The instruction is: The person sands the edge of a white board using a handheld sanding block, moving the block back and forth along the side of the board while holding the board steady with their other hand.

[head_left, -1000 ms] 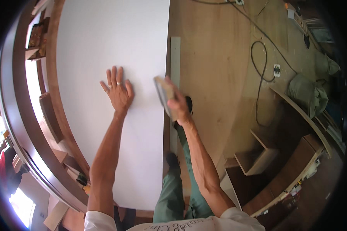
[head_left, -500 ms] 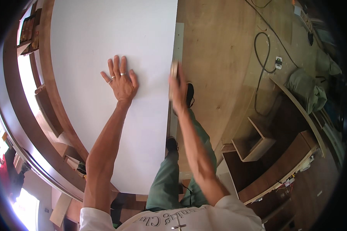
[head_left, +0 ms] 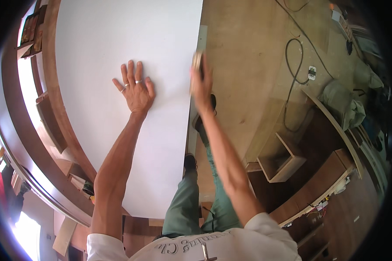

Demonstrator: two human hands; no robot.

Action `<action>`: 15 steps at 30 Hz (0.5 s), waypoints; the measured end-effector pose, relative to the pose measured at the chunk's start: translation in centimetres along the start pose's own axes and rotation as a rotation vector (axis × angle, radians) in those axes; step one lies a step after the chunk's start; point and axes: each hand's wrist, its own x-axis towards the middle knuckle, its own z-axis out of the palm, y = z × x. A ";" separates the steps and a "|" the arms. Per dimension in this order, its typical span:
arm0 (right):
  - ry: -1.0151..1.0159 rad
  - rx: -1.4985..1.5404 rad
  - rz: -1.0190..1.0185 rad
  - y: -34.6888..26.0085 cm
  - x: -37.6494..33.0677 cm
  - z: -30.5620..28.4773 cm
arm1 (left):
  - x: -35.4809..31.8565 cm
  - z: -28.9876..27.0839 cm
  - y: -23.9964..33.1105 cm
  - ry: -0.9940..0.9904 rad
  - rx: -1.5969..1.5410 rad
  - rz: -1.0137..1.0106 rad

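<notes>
I see the left grip (head_left: 138, 93) spread on that white panel (head_left: 117, 35), right grip (head_left: 201, 87) clutching a block (head_left: 197, 61) at its edge.

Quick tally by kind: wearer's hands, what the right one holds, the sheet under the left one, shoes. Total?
Hands: 2 (left hand flat, right hand gripping)
Held block, motion-blurred: 1
White panel: 1
Dark shoes, one partly hidden by the right arm: 2
Total: 6
</notes>
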 end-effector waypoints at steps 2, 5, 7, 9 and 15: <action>0.004 0.035 0.035 -0.5 0.9 0.1 | -0.1 -0.1 0.0 -0.024 0.019 -0.002; 0.028 -0.092 -0.001 0.8 -5.7 -0.1 | 0.0 -0.1 0.1 -0.019 0.019 -0.012; 0.009 -0.177 0.126 3.9 -12.4 -0.7 | 0.1 -0.1 0.2 -0.021 0.009 -0.013; 0.001 -0.189 0.135 4.2 -14.1 -0.9 | 0.2 -0.1 0.2 -0.009 0.007 -0.002; -0.023 -0.046 0.110 0.1 -1.0 0.0 | -0.1 0.0 0.0 -0.005 -0.004 -0.001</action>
